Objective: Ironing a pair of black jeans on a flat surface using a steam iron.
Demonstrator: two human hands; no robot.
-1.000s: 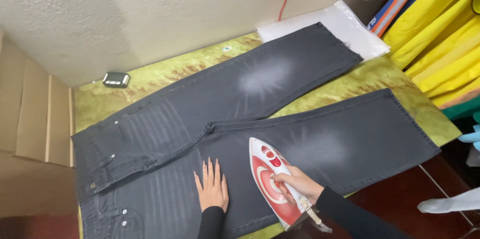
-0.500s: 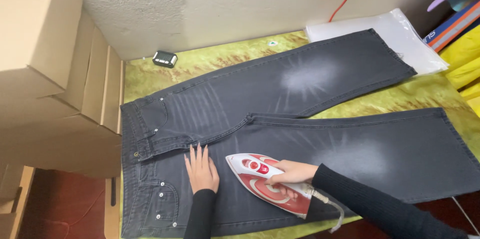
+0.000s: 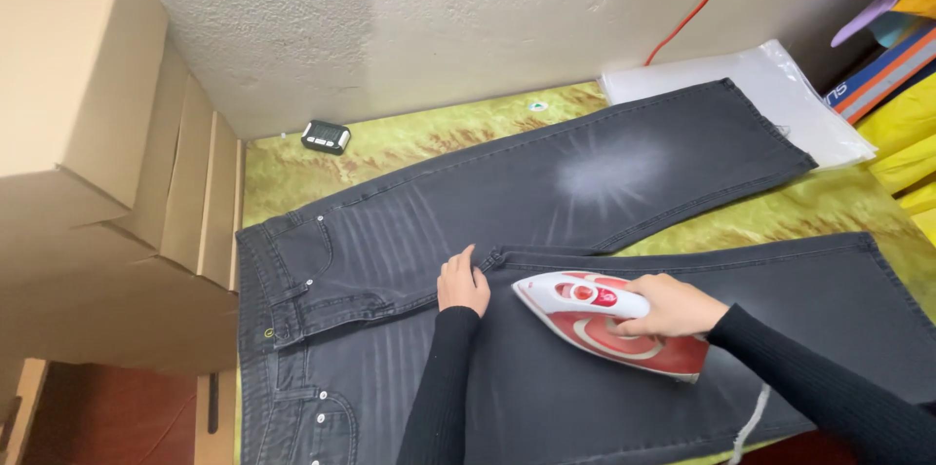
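Now right hand (image 3: 673, 307) clamped on iron (image 3: 609, 319), low centre of frame, on jeans (image 3: 546, 231). Left hand (image 3: 462, 282), fingers curled, presses crotch seam just ahead of its tip. Risk: iron's tip reaching those fingers—burn; lingering could scorch denim.

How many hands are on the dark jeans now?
2. The left hand presses the jeans near the crotch seam. The right hand grips the handle of the red and white iron, which rests on the nearer leg.
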